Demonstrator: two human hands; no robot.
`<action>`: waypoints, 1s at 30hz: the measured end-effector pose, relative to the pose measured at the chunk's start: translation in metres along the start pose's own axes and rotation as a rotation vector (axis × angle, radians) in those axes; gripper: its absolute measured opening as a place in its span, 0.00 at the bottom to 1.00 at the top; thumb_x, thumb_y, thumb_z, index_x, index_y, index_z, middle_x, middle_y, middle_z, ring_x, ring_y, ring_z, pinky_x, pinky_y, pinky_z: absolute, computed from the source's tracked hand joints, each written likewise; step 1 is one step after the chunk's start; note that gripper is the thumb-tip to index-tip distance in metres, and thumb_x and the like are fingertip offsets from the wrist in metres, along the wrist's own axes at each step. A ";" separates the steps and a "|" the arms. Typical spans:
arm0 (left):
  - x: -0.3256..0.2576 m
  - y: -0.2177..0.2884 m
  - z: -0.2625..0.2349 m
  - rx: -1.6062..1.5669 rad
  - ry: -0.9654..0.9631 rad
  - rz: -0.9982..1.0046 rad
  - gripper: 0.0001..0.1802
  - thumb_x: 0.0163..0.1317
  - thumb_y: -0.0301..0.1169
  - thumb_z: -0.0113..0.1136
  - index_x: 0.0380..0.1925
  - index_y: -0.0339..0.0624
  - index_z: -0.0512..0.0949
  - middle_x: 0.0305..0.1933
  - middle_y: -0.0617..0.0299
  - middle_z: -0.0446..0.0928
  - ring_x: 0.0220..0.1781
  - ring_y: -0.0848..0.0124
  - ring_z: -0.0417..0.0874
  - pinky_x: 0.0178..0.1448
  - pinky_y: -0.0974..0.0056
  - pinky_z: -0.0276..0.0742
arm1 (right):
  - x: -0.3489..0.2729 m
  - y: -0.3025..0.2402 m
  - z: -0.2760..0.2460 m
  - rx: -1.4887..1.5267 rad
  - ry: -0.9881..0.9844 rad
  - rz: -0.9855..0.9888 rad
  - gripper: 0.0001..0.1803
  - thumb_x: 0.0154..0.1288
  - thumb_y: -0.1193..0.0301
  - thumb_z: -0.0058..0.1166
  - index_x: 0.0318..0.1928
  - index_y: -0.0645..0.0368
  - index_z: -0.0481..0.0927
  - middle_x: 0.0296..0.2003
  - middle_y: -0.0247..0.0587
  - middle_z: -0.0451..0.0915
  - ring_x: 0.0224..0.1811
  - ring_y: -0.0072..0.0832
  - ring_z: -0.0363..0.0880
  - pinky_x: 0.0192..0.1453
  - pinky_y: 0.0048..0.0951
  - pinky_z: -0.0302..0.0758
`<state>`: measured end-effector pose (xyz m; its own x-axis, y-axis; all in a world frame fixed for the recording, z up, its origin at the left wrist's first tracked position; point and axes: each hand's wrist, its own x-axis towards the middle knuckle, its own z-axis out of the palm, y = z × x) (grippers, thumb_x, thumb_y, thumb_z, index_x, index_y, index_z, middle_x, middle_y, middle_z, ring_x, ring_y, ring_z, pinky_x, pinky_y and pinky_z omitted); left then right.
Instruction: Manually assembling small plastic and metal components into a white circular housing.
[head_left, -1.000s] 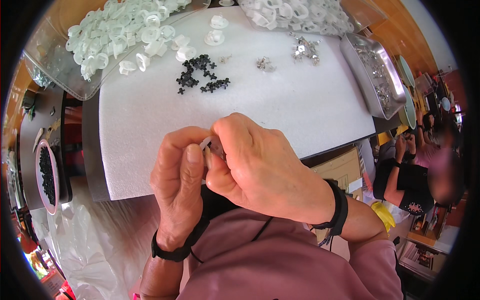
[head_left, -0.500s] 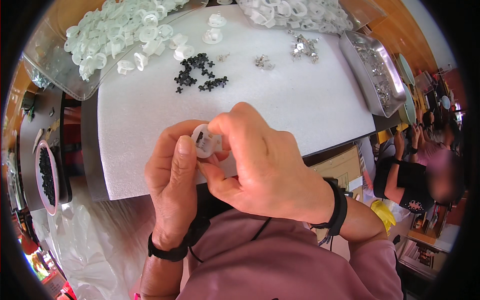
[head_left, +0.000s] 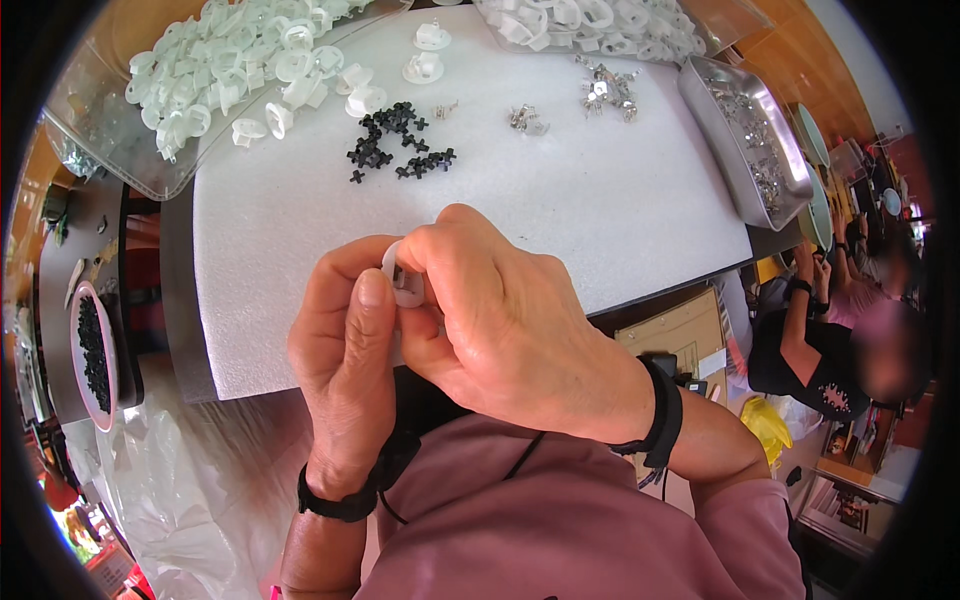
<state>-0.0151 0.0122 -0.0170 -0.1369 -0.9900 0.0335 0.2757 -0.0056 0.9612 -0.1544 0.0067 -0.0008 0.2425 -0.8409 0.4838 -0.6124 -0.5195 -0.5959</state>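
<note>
Hands meet close over the near edge of the white foam mat [head_left: 560, 215] that covers the tabletop, and we see them working one small piece together. The left hand [head_left: 345, 355] comes up from below with its thumb pressed flat against a small white plastic ring [head_left: 402, 280], while the right hand [head_left: 510, 325] curls over from the other side and pinches the same ring between its fingertips, so both hands are closed on it. The ring sits upright between them, just above the mat edge, and most of it is hidden by fingers; we cannot tell what is fitted inside it. Each wrist wears a dark band. Farther out on the mat lies a loose cluster of small black cross-shaped pieces [head_left: 400, 148], and beyond it two little heaps of metal clips [head_left: 605, 88]. At the far left a clear tray [head_left: 110, 165] holds a heap of white plastic rings, a few spilled onto the mat beside it, and a second heap of white parts [head_left: 590, 22] lies along the far edge. A metal tray [head_left: 745, 140] with more small metal parts stands at the right edge. At the left, off the mat, a pink-rimmed dish [head_left: 92, 355] holds black pieces.
</note>
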 end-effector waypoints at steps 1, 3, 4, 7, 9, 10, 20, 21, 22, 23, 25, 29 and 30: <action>0.000 0.000 0.000 -0.001 -0.001 0.000 0.18 0.72 0.37 0.48 0.52 0.32 0.71 0.44 0.60 0.78 0.44 0.78 0.77 0.50 0.72 0.71 | 0.000 0.000 0.001 -0.001 0.000 0.000 0.19 0.47 0.84 0.59 0.41 0.61 0.69 0.27 0.38 0.69 0.23 0.31 0.77 0.20 0.28 0.71; 0.000 -0.001 0.001 0.033 0.011 0.010 0.18 0.72 0.37 0.48 0.52 0.32 0.72 0.45 0.60 0.78 0.46 0.77 0.77 0.51 0.71 0.71 | 0.000 0.001 0.003 0.033 0.004 0.011 0.18 0.47 0.84 0.59 0.40 0.61 0.69 0.27 0.38 0.69 0.23 0.31 0.77 0.21 0.29 0.72; 0.001 0.000 0.002 0.033 0.011 0.011 0.18 0.72 0.37 0.48 0.52 0.32 0.72 0.45 0.60 0.78 0.46 0.77 0.77 0.51 0.71 0.71 | 0.000 0.001 0.003 0.033 0.004 0.011 0.18 0.47 0.84 0.59 0.40 0.61 0.69 0.27 0.38 0.69 0.23 0.31 0.77 0.21 0.29 0.72; 0.001 0.002 0.004 0.015 0.042 0.009 0.16 0.72 0.36 0.50 0.49 0.33 0.74 0.42 0.62 0.78 0.42 0.79 0.75 0.49 0.72 0.72 | 0.001 0.002 0.002 0.067 -0.013 -0.012 0.18 0.48 0.83 0.60 0.40 0.60 0.69 0.28 0.38 0.70 0.23 0.31 0.77 0.21 0.29 0.72; 0.002 0.002 0.003 0.007 0.037 0.028 0.16 0.72 0.36 0.50 0.50 0.33 0.73 0.42 0.62 0.78 0.42 0.79 0.75 0.49 0.72 0.72 | 0.003 0.001 -0.002 0.021 -0.057 0.006 0.19 0.48 0.82 0.60 0.41 0.59 0.69 0.28 0.39 0.70 0.24 0.31 0.77 0.21 0.29 0.72; 0.002 0.003 0.002 0.006 0.035 0.033 0.16 0.72 0.36 0.50 0.50 0.33 0.73 0.42 0.62 0.78 0.42 0.79 0.75 0.49 0.72 0.72 | 0.004 0.000 -0.005 0.018 -0.054 0.002 0.19 0.48 0.82 0.60 0.41 0.59 0.69 0.28 0.39 0.70 0.24 0.31 0.77 0.21 0.29 0.72; 0.000 0.016 0.008 0.156 -0.046 -0.003 0.33 0.65 0.45 0.57 0.61 0.31 0.65 0.39 0.62 0.76 0.42 0.76 0.71 0.52 0.71 0.64 | 0.006 -0.003 -0.042 0.065 -0.225 0.005 0.16 0.56 0.67 0.59 0.41 0.59 0.70 0.32 0.46 0.75 0.30 0.47 0.77 0.28 0.43 0.73; -0.001 0.017 0.009 0.138 -0.048 -0.014 0.35 0.64 0.46 0.57 0.61 0.31 0.64 0.37 0.62 0.76 0.40 0.76 0.71 0.50 0.71 0.65 | 0.005 -0.002 -0.044 0.049 -0.207 -0.004 0.18 0.54 0.68 0.62 0.42 0.59 0.71 0.32 0.43 0.75 0.27 0.42 0.78 0.26 0.38 0.73; -0.001 0.019 0.010 0.119 -0.052 -0.025 0.37 0.63 0.48 0.58 0.62 0.30 0.64 0.35 0.62 0.75 0.38 0.77 0.72 0.49 0.71 0.66 | 0.005 -0.001 -0.048 0.034 -0.189 -0.011 0.20 0.52 0.69 0.65 0.43 0.58 0.72 0.31 0.40 0.76 0.24 0.36 0.79 0.23 0.32 0.74; 0.000 0.013 0.005 0.058 -0.124 0.008 0.32 0.67 0.41 0.56 0.64 0.33 0.60 0.36 0.58 0.76 0.32 0.76 0.74 0.39 0.69 0.74 | 0.007 -0.003 -0.059 0.010 -0.182 0.011 0.19 0.54 0.69 0.64 0.44 0.59 0.72 0.31 0.39 0.76 0.22 0.29 0.77 0.21 0.29 0.72; -0.001 0.010 0.004 0.038 -0.126 0.004 0.31 0.68 0.40 0.55 0.63 0.32 0.61 0.36 0.57 0.76 0.32 0.75 0.74 0.41 0.67 0.76 | 0.023 0.000 -0.085 -0.018 -0.162 0.049 0.19 0.55 0.68 0.64 0.44 0.59 0.72 0.30 0.37 0.76 0.21 0.26 0.75 0.21 0.27 0.70; -0.003 0.011 0.005 0.072 -0.107 -0.004 0.24 0.70 0.38 0.50 0.58 0.31 0.67 0.34 0.56 0.75 0.29 0.75 0.74 0.41 0.63 0.80 | 0.077 0.023 -0.131 -0.199 -0.069 0.108 0.18 0.59 0.67 0.63 0.44 0.63 0.72 0.27 0.32 0.74 0.22 0.16 0.70 0.24 0.21 0.67; -0.004 0.011 0.006 0.116 -0.097 -0.004 0.22 0.71 0.38 0.48 0.55 0.30 0.69 0.33 0.56 0.75 0.27 0.75 0.74 0.39 0.63 0.80 | 0.092 0.030 -0.142 -0.226 -0.038 0.196 0.18 0.60 0.67 0.63 0.44 0.64 0.72 0.27 0.33 0.75 0.23 0.16 0.70 0.26 0.21 0.67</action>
<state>-0.0173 0.0165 -0.0045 -0.2304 -0.9718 0.0502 0.1641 0.0121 0.9864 -0.2576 -0.0649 0.1171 0.1282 -0.9292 0.3466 -0.8012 -0.3030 -0.5160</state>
